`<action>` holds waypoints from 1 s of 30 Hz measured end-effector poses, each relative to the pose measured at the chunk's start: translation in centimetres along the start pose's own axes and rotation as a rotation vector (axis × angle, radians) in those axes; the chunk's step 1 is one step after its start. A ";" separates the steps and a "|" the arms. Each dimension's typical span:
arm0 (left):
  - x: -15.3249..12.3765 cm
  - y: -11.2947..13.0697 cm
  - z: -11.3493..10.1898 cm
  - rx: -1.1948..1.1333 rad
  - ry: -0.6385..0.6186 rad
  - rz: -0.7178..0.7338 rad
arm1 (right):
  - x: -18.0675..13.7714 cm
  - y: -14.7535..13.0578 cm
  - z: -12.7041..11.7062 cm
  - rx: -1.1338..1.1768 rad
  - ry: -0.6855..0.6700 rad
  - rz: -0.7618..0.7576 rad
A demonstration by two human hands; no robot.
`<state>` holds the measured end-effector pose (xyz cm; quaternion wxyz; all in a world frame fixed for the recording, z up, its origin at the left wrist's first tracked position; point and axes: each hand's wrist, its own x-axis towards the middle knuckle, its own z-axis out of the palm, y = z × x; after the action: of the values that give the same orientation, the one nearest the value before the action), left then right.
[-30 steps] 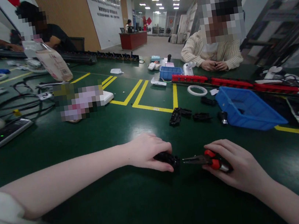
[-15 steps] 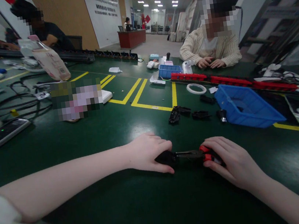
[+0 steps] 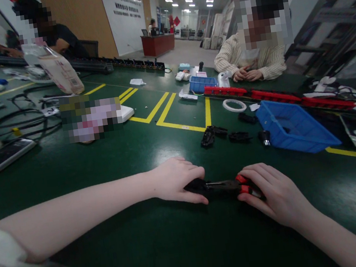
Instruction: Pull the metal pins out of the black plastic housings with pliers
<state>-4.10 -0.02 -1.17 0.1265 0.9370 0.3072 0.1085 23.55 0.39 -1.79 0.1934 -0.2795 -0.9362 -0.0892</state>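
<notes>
Pliers [image 3: 227, 185] moved left since 1.0 s ago; tips, then apart from the black part [image 3: 194, 186], now reach it. Left hand [image 3: 178, 180]: fingers hold the part at the near side of the tabletop [image 3: 168, 250]. Right hand [image 3: 274, 190]: fingers wrapped around red handles [image 3: 241, 179]. Blue basket [image 3: 307, 135] beyond, right.

Pliers [image 3: 232, 185] — red and black

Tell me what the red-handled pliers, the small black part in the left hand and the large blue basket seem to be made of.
Red-handled pliers: probably steel, grey sheen along the nose; smooth red grips, plastic or rubber. Small black part: perhaps plastic, dull black, but the left hand covers much of it. Large blue basket: likely moulded plastic, thin-walled, evenly coloured, satiny.
</notes>
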 end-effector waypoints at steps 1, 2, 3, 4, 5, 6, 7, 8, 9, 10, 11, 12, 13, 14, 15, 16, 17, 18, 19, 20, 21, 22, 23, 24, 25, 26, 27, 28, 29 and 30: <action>0.0 0.0 0.0 -0.005 -0.001 0.001 | 0.0 0.0 0.0 0.001 -0.003 0.003; 0.0 -0.1 0.0 -0.008 -0.002 0.001 | 0.0 -0.1 0.0 0.002 -0.003 0.004; 0.0 -0.1 0.0 -0.010 -0.001 0.003 | 0.1 -0.1 -0.1 0.004 -0.003 0.003; 0.0 -0.2 0.0 -0.011 0.001 0.006 | 0.1 -0.2 -0.1 0.007 -0.003 0.002; 0.0 -0.2 0.0 -0.010 0.002 0.008 | 0.2 -0.2 -0.1 0.014 -0.006 -0.002; 0.0 -0.2 0.0 -0.009 0.003 0.012 | 0.2 -0.2 -0.1 0.021 -0.011 -0.004; 0.0 -0.2 0.0 -0.008 0.004 0.014 | 0.3 -0.3 -0.2 0.028 -0.014 -0.003; 0.0 -0.2 0.0 -0.006 0.004 0.015 | 0.3 -0.3 -0.2 0.034 -0.017 -0.002; 0.0 -0.2 0.0 -0.004 0.001 0.014 | 0.3 -0.3 -0.1 0.039 -0.020 -0.001; -0.1 -0.2 0.0 0.000 -0.002 0.013 | 0.3 -0.3 -0.1 0.044 -0.022 0.002; -0.1 -0.1 0.0 0.006 -0.002 0.012 | 0.3 -0.4 -0.1 0.049 -0.021 0.009; -0.1 -0.1 0.0 0.012 -0.001 0.011 | 0.3 -0.4 -0.1 0.056 -0.023 0.021; -0.2 -0.1 0.0 0.019 0.001 0.010 | 0.2 -0.5 0.0 0.065 -0.029 0.036; -0.2 -0.1 0.0 0.023 0.002 0.009 | 0.1 -0.5 0.0 0.074 -0.037 0.055; -0.2 -0.2 0.0 0.024 0.005 0.008 | 0.0 -0.6 0.0 0.083 -0.049 0.072; -0.2 -0.2 0.0 0.024 0.006 0.008 | -0.1 -0.7 0.1 0.089 -0.060 0.085; -0.2 -0.2 -0.1 0.024 0.006 0.008 | -0.1 -0.7 0.1 0.092 -0.069 0.093; -0.2 -0.2 -0.1 0.025 0.004 0.009 | -0.2 -0.7 0.1 0.091 -0.075 0.097; -0.1 -0.2 -0.1 0.027 0.003 0.012 | -0.2 -0.7 0.1 0.085 -0.074 0.100; -0.1 -0.1 -0.1 0.031 0.002 0.017 | -0.3 -0.7 0.1 0.075 -0.072 0.100; -0.1 -0.1 -0.1 0.037 0.001 0.023 | -0.3 -0.6 0.1 0.059 -0.069 0.095; -0.1 -0.1 -0.1 0.044 0.001 0.028 | -0.3 -0.5 0.1 0.041 -0.064 0.085; -0.1 -0.1 0.0 0.052 0.002 0.033 | -0.3 -0.4 0.1 0.020 -0.060 0.069; -0.1 -0.1 0.0 0.059 0.003 0.036 | -0.3 -0.3 0.1 0.000 -0.053 0.050; -0.1 -0.1 0.1 0.065 0.005 0.039 | -0.3 -0.2 0.1 -0.020 -0.047 0.032; -0.1 -0.1 0.1 0.069 0.005 0.041 | -0.3 -0.1 0.1 -0.038 -0.043 0.018; -0.1 -0.1 0.2 0.069 0.005 0.043 | -0.3 0.0 0.1 -0.054 -0.041 0.013; -0.1 -0.1 0.2 0.067 0.004 0.045 | -0.3 0.0 0.1 -0.067 -0.040 0.012; -0.1 -0.1 0.1 0.065 0.003 0.046 | -0.4 0.1 0.1 -0.075 -0.042 0.013; -0.1 -0.1 0.1 0.062 -0.001 0.046 | -0.4 0.1 0.1 -0.079 -0.046 0.012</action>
<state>-4.17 -0.02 -1.29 0.0953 0.9472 0.2889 0.1015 23.83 0.32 -2.06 0.1613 -0.2946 -0.9344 -0.1183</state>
